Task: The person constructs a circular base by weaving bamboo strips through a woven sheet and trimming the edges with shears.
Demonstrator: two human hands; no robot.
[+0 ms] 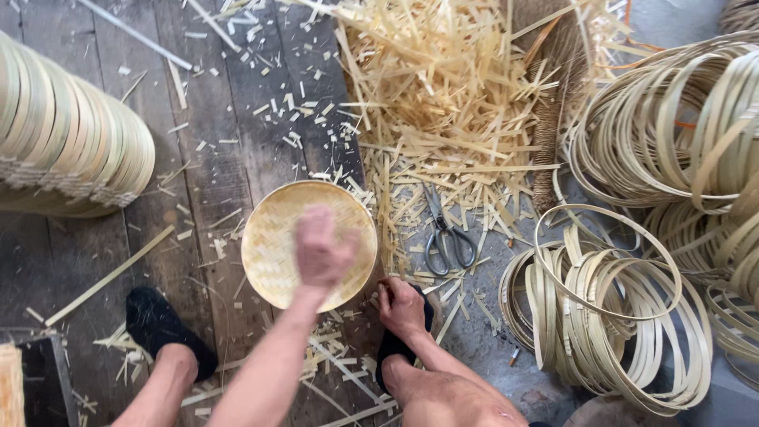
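Pressing on the round woven bamboo tray [277, 237], the left hand [320, 251] sits over the middle of the frame, blurred, so I cannot tell if its fingers are closed or spread; it seems to rest flat or as a loose fist on the weave. The right hand [402, 307] is just right of the tray's lower edge, fingers curled and pinching at the rim there, though what it grips is too small to see. The tray lies on the wooden plank floor [221, 142] at the centre of the picture, between the person's two feet.

To do this step well, I judge the upper hand should keep the tray steady with even pressure in the centre, while the lower hand works the rim in short sections, so the weave does not bend or split.

Counting: one tray in work; one pair of scissors [447, 237] lying right of it, near but not touching; two black shoes [158, 320] at the bottom. One stack of finished trays [71, 142] stands on its side at the upper left; its pieces are too many to count. The bamboo hoops [609, 316] on the right lie in several piles, also too many to count. One large heap of bamboo offcuts [443, 95] fills the upper centre.
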